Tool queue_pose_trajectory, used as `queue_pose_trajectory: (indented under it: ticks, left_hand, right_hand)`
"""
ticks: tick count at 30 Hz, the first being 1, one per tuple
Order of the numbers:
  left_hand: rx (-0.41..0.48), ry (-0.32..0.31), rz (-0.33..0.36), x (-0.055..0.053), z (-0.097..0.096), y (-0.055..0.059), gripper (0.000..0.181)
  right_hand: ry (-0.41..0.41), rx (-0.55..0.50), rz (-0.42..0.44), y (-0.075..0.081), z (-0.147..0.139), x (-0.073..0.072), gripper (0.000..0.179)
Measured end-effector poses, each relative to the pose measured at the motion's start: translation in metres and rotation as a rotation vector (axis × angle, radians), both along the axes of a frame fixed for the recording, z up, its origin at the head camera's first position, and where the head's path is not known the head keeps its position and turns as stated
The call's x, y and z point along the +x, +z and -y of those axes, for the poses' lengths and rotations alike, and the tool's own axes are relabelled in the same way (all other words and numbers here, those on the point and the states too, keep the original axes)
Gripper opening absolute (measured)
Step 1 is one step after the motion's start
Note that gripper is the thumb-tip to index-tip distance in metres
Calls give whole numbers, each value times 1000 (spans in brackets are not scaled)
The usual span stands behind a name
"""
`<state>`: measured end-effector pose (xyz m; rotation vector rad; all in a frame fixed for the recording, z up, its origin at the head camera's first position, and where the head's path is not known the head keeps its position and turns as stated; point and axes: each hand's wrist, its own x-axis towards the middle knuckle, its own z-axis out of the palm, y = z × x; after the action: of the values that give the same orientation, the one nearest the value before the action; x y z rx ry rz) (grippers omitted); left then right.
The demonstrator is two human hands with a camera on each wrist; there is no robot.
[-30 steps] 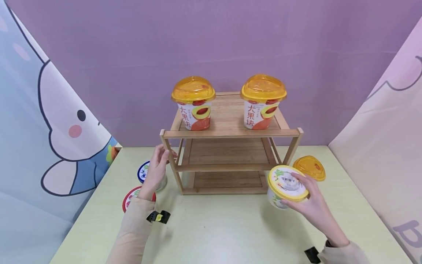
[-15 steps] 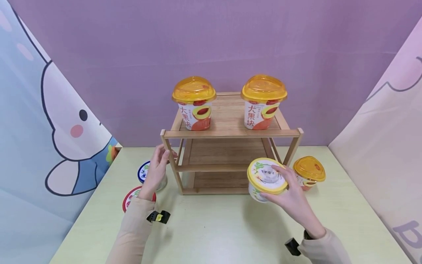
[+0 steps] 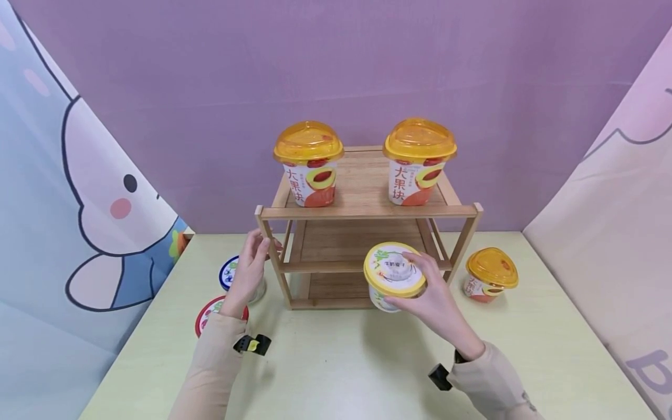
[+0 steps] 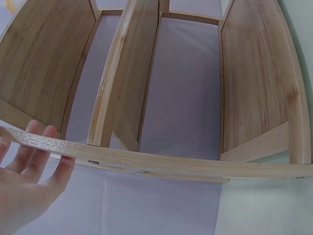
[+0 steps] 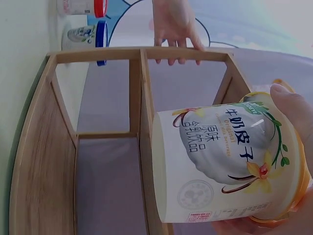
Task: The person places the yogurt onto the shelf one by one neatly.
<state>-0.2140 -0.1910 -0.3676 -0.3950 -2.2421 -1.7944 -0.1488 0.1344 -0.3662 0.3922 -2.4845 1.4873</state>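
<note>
Purple backdrop [image 3: 336, 70] across top of head view, pale surface [image 3: 325, 367] along bottom. Wooden rack [image 3: 362, 186] at centre, two orange-lidded cups [image 3: 308, 166] on top shelf. Right hand [image 3: 433, 297]: grip closed round yellow-lidded tub [image 3: 392, 273], raised before rack, just right of centre. Left hand [image 3: 251, 268]: thumb and fingers around rack's left post. Blue-lidded tub [image 3: 228, 273], red-lidded tub [image 3: 206, 317] lower left; third orange-lidded cup [image 3: 490, 271] right.
</note>
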Motion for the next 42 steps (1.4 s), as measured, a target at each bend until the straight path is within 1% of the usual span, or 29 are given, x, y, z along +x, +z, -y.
queue_pose_trajectory:
  ticks: [5,13,21,27,33,37,42]
  left_hand:
    - [-7,3,7,0,0,0,34]
    - [-3,3,-11,-2,-1,-1,33]
    - [-4,6,0,-2,0,-2,34]
    - [-15,7,8,-1,0,-1,34]
    - [-13,5,10,-1,0,0,34]
    - [-4,0,12,-1,1,0,34]
    - [1,-1,5,-1,1,-1,36]
  right_hand:
    - [31,-15,3,5,12,-6,80]
    - [58,-9,-46,13,30,-14,80]
    - [99,-31,-12,22,48,-20,82]
    - [101,-48,11,25,62,-32,79]
    - [102,-75,63,27,75,-44,77]
    - [115,-73,53,27,83,-53,77]
    - [155,-90,7,27,92,-65,80]
